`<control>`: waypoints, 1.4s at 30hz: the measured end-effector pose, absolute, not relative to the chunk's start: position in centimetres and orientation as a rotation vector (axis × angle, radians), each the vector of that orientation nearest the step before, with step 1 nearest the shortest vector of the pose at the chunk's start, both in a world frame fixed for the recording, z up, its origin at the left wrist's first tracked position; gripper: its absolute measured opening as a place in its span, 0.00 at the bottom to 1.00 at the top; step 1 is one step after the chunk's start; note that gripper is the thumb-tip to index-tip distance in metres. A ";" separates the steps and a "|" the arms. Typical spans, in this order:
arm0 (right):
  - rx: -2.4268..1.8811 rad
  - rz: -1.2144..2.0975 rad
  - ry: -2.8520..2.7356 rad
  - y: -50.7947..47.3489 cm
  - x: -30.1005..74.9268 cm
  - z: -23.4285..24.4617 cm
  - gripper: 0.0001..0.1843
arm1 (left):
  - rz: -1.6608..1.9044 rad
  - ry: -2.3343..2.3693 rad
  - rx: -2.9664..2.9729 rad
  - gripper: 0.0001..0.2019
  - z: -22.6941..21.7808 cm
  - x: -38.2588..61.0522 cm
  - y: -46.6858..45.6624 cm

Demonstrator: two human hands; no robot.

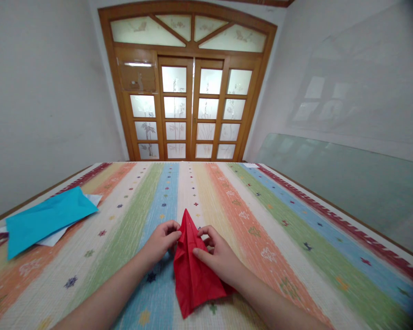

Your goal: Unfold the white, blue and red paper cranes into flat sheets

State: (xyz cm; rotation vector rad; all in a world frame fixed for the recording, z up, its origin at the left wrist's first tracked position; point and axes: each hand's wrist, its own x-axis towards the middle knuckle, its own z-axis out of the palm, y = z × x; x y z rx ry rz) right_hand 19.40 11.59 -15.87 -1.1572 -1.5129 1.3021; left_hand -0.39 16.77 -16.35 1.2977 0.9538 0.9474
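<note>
A folded red paper (192, 270), pointed at its far end, lies on the striped cloth in front of me. My left hand (161, 240) pinches its left edge near the tip with curled fingers. On the right side, my right hand (217, 255) rests on the paper, thumb pressed onto its face and fingers curled at the edge. Both hands meet around the upper half of the paper.
The striped table cloth (282, 220) covers the whole surface. A blue sheet (46, 219) lies on white paper (93, 199) at the left. A wooden glazed door (189, 107) stands beyond the far edge. A glass pane (351, 183) leans on the right wall.
</note>
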 end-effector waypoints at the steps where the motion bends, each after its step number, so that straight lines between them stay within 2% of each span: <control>1: -1.161 1.287 -1.525 11.5 19.4 -15.8 0.17 | 0.923 0.936 1.294 0.10 -16.5 -0.3 16.7; 8: -1.162 1.031 -1.667 11.7 19.8 -15.3 0.21 | 0.863 0.879 1.278 0.08 -16.9 -0.3 16.5; 11: -1.139 1.089 -1.620 12.1 20.2 -15.4 0.25 | 0.884 0.872 1.222 0.10 -16.6 -0.4 16.5; 20: -1.062 1.306 -1.432 12.7 20.7 -15.6 0.27 | 1.024 1.006 1.159 0.12 -16.8 -0.8 16.9; 25: -1.101 1.076 -1.610 12.7 20.6 -15.2 0.17 | 1.087 1.015 1.112 0.17 -17.0 -0.8 17.1; 30: -1.195 1.016 -1.699 12.3 20.2 -15.4 0.06 | 1.193 0.973 1.160 0.16 -16.7 -0.7 17.1; 42: -1.179 1.045 -1.705 12.4 20.4 -15.8 0.15 | 1.197 0.981 1.182 0.15 -16.5 -0.8 17.3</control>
